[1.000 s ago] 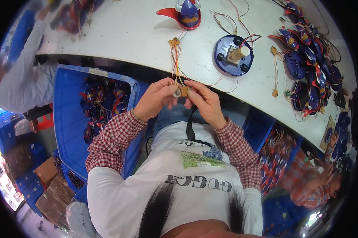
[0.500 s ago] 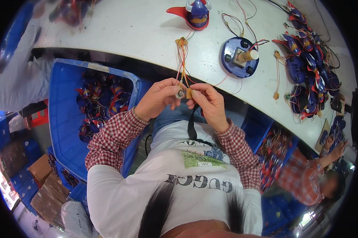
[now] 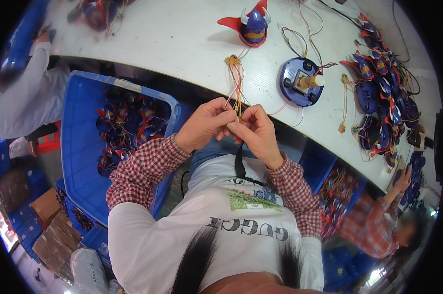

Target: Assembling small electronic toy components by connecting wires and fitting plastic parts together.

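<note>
Both hands meet just above the lap: the left hand (image 3: 205,125) and right hand (image 3: 256,132) have their fingers pinched shut on a bundle of thin yellow and red wires (image 3: 236,88). It runs up onto the white table (image 3: 172,44), near a round blue toy base (image 3: 300,82) and a horned toy helmet (image 3: 253,24).

Red-checked sleeves (image 3: 148,166), blue crate (image 3: 84,161)

Bare table (image 3: 172,44) beyond wire bundle (image 3: 235,78); round base (image 3: 300,81) right.
</note>
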{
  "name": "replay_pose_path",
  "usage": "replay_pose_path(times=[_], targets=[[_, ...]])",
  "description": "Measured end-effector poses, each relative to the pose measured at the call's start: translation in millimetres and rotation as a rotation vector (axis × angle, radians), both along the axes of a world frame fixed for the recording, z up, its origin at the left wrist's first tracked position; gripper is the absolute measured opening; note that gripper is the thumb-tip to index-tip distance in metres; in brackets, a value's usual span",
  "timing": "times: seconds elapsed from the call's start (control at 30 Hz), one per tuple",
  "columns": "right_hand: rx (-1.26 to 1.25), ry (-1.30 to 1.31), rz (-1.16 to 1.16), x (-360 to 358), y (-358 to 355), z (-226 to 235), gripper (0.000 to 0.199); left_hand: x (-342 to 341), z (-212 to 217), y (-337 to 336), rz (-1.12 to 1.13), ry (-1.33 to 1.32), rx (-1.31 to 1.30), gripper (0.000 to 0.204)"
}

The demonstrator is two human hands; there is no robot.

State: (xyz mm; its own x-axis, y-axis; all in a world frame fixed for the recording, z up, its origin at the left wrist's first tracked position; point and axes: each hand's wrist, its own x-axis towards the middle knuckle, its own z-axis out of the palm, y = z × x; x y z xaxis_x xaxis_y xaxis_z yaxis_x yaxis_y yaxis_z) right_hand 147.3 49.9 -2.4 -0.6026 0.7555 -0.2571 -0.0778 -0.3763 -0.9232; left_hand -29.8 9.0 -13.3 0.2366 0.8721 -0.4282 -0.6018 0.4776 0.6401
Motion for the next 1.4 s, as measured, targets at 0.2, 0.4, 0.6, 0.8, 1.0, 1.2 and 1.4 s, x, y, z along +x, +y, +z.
replay_pose_path(times=[0.2,0.4,0.6,0.8,1.0,1.2,1.4], targets=[[0.240,-0.143,0.033,2.0,6.1,-4.5,0.010,2.3,10.2,1.7,0.006,0.301,0.084,0.008],[0.026,-0.119,0.057,6.6,14.9,5.4,0.006,-10.5,21.0,11.7,-0.142,0.350,0.056,0.013],[-0.172,0.050,0.000,16.9,31.8,20.0,0.006,-40.5,28.5,85.5,-0.024,1.655,1.070,0.040],[-0.172,0.147,0.059,11.3,37.4,24.9,0.007,-53.4,-15.3,119.6,-0.168,1.721,1.303,0.026],[-0.185,0.202,-0.060,13.8,42.3,11.8,0.009,-45.1,3.7,137.9,-0.277,1.670,1.469,0.024],[-0.201,0.190,-0.060,16.9,43.4,5.9,0.009,-46.7,8.4,142.7,-0.379,1.709,1.584,0.024],[-0.202,0.122,-0.074,22.1,40.3,6.5,0.009,-52.5,1.4,141.7,-0.326,1.739,1.626,0.021]])
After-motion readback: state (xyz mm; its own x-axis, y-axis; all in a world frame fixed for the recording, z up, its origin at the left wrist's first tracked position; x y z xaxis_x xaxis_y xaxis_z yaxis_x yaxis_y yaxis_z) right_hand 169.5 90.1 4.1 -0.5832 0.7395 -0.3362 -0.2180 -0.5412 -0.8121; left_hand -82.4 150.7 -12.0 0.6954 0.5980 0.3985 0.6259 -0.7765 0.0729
